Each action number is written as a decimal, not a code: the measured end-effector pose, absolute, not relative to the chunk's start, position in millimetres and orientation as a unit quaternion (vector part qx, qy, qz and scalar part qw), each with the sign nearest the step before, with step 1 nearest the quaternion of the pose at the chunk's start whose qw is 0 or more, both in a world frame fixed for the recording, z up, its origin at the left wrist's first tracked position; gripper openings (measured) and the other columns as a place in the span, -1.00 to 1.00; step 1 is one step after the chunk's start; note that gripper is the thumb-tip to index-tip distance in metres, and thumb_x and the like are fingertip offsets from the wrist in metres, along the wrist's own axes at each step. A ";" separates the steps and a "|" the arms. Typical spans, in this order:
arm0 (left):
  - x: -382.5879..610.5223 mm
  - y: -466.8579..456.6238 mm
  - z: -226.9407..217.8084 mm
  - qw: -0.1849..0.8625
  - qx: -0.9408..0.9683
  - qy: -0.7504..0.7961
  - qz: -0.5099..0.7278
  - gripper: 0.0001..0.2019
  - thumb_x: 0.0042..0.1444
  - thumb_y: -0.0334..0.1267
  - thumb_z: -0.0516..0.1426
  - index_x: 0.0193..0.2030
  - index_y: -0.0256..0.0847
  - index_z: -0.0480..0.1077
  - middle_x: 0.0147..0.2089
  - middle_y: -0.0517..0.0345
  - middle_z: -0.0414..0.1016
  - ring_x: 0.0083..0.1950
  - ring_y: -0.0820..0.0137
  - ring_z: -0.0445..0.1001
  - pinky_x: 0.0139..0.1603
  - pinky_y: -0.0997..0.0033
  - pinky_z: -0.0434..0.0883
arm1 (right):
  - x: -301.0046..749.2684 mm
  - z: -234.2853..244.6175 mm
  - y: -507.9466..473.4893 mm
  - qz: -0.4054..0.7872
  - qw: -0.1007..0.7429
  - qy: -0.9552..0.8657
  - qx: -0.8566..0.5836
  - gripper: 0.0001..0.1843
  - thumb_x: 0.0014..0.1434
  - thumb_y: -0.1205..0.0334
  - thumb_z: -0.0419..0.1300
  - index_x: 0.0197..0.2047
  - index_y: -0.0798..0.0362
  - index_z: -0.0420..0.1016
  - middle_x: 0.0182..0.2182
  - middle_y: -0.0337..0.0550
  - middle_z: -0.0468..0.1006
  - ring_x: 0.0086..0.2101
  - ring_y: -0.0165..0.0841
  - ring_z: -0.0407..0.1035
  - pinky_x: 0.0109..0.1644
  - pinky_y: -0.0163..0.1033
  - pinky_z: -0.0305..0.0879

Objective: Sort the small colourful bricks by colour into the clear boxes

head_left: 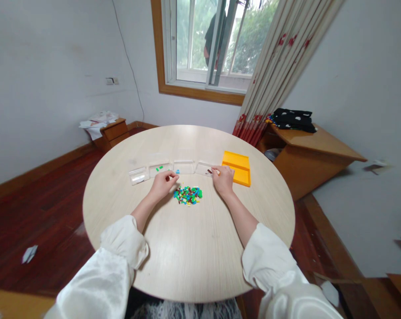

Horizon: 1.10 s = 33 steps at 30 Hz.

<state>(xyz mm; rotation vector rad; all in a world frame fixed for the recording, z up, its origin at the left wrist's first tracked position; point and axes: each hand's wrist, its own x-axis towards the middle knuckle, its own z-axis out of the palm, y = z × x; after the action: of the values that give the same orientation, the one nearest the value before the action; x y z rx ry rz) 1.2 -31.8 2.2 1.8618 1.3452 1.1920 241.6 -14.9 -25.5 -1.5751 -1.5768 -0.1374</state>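
Note:
A loose pile of small coloured building bricks [188, 195], green, blue, brown and yellow, lies mid-table. My left hand [162, 185] is just left of it, thumb and fingers pinched; whatever they hold is too small to make out. My right hand [223, 180] reaches to the rightmost clear box [200, 168], its fingers closed beside brown bricks [209, 171]; any piece in them is hidden. Behind my left hand, a clear box [150, 173] contains green bricks [159, 169]. The middle clear box [183, 161] has blue bricks [177, 171] at its left end.
At the far left of the row stands another clear box [138, 176]. An open yellow case [237, 159] lies right of my right hand. The round table [187, 252] has a wooden cabinet [306, 164] beyond its right edge and a small drawer unit [116, 133] behind left.

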 end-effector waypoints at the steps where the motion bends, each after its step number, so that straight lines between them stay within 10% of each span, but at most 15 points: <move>1: 1.1 -31.7 2.3 0.274 0.691 0.501 0.444 -0.84 -0.08 -0.22 0.11 -0.54 -0.24 0.40 -0.62 0.28 0.28 -0.56 0.51 0.13 -0.46 0.47 0.15 | 241.5 -25.5 -14.9 -0.055 0.441 -0.635 -0.631 -0.75 0.19 0.21 0.07 -0.32 0.06 0.57 -0.35 -0.05 0.57 -0.24 -0.23 0.30 -0.13 -0.15 0.02; 33: -1.2 -29.1 2.5 0.253 0.680 0.522 0.449 -0.83 -0.07 -0.21 0.10 -0.58 -0.23 0.31 -0.59 0.25 0.32 -0.51 0.48 0.20 -0.41 0.45 0.18 | 163.4 -7.9 -62.9 0.086 0.289 -0.883 -0.360 -0.74 0.14 0.40 0.13 -0.12 0.02 0.54 -0.16 -0.09 0.55 -0.11 -0.25 0.30 -0.06 -0.10 0.11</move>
<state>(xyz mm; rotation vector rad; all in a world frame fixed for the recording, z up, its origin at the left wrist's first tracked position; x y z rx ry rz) -1.2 -29.1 2.5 1.8476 1.4178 1.2209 163.4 -62.9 -7.9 -0.9602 -2.3563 0.2286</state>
